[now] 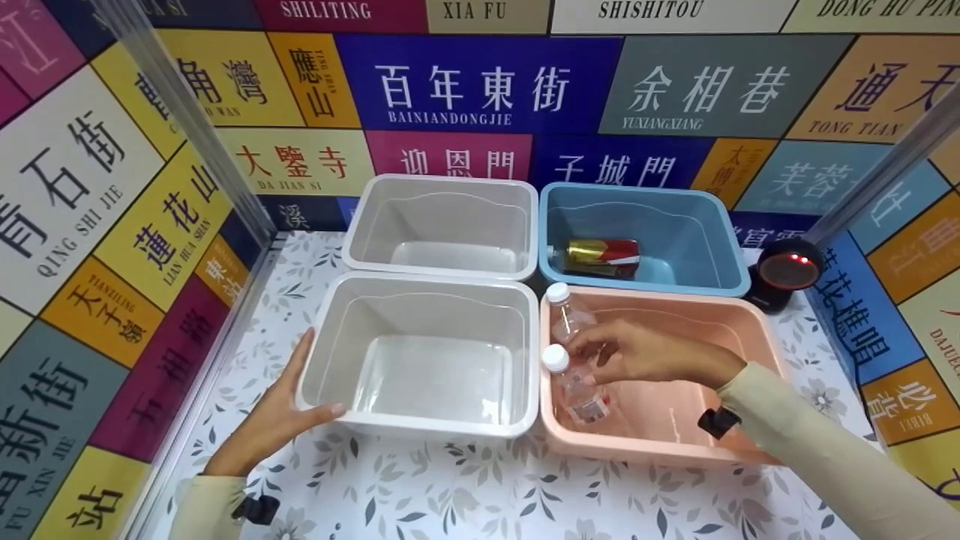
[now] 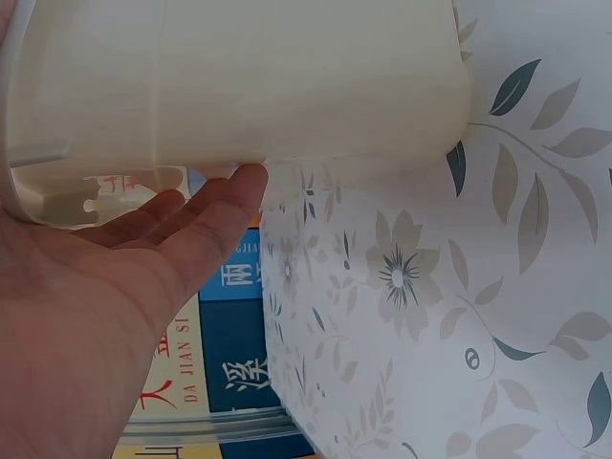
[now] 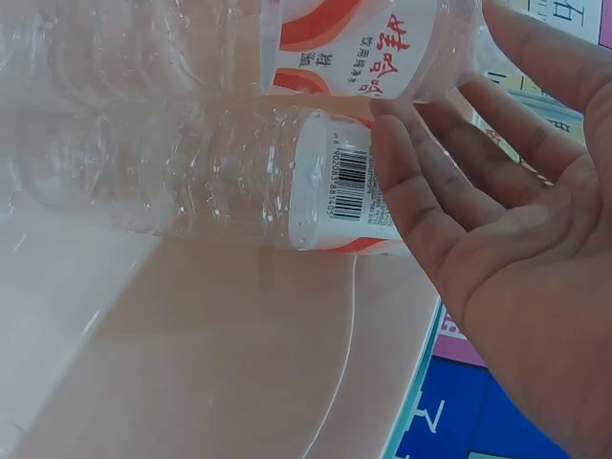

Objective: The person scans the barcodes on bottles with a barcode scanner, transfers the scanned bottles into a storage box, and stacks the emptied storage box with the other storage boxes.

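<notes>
Two clear plastic water bottles with white caps lean along the left wall of the peach bin (image 1: 667, 446). My right hand (image 1: 645, 352) reaches in from the right, its thumb and fingers about the nearer bottle (image 1: 581, 401). The farther bottle (image 1: 568, 319) stands just behind the fingers. In the right wrist view, red-and-white labels show on both, and the fingertips (image 3: 387, 124) lie against the gripped bottle (image 3: 354, 43). At the left, my left hand (image 1: 270, 409) rests at the front-left corner of the near white bin (image 1: 442, 427), fingers straight along its side, thumb at its rim.
Behind stand another white bin (image 1: 442, 262) and a blue bin (image 1: 645, 191) holding a gold-and-red can-like item (image 1: 600, 255). A black device with red lights (image 1: 784, 274) is beside the blue bin. Sign-printed walls enclose the floral tabletop (image 1: 450, 487).
</notes>
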Available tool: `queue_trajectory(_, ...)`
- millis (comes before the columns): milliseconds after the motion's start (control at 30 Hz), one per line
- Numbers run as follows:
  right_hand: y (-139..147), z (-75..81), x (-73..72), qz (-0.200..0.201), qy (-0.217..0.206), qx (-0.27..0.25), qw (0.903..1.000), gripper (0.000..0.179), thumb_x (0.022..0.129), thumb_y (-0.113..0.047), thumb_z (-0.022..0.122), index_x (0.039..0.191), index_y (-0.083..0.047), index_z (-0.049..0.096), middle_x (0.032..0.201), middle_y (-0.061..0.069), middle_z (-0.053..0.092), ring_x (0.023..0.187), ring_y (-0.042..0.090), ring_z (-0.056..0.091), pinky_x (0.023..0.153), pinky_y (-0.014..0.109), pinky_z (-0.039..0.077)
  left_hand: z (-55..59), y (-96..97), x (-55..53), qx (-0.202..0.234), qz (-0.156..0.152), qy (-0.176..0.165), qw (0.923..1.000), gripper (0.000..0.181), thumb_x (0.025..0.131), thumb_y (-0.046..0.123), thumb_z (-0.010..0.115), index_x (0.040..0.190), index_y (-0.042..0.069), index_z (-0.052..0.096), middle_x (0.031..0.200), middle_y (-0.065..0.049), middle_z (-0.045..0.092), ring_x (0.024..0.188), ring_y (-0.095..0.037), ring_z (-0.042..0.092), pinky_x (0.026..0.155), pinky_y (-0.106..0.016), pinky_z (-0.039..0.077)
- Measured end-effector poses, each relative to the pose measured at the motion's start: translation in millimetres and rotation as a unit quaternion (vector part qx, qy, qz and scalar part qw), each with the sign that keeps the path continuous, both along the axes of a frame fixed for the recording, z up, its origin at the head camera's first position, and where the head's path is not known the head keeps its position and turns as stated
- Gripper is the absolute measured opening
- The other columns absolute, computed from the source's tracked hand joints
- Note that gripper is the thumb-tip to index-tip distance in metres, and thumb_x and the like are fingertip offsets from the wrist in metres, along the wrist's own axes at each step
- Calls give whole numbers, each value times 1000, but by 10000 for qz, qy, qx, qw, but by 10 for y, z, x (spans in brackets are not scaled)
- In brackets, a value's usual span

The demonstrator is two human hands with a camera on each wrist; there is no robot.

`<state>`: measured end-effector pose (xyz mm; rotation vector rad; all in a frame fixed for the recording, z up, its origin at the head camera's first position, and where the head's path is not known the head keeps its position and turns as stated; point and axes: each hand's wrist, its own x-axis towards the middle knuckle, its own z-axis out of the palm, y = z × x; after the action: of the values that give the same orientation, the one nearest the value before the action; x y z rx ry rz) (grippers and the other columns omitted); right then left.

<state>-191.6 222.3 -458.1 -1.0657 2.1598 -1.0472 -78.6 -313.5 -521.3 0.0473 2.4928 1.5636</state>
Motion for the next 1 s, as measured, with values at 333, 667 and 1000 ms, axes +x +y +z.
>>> queue_trajectory(333, -33, -18, 22, 336, -584, 122, 9977, 48, 93, -22, 75, 139, -24, 60, 129, -4, 67, 116, 23, 64, 99, 51, 52, -4, 3, -11, -43, -30, 67, 10000, 113, 84, 32, 83, 156, 57, -1, 169, 9, -5, 153, -35, 2, 112, -76, 9)
queue_trajectory(667, -70, -69, -9, 693, -881, 363, 9930, 48, 97, -23, 68, 142, -29, 55, 133, -8, 63, 119, 22, 62, 104, 47, 49, 1, 1, 1, 54, 22, 93, 9999, 115, 82, 32, 84, 156, 56, 0, 169, 6, -3, 152, -39, 11, 112, -75, 14)
queue_trajectory(1000, -81, -67, 11, 852, -1000, 340, 9907, 44, 96, -24, 68, 139, -25, 57, 131, -4, 65, 120, 23, 61, 106, 50, 46, 3, 3, 0, 151, 29, 55, 9999, 114, 83, 30, 84, 156, 57, 1, 169, 4, -2, 148, -38, 22, 113, -70, 21)
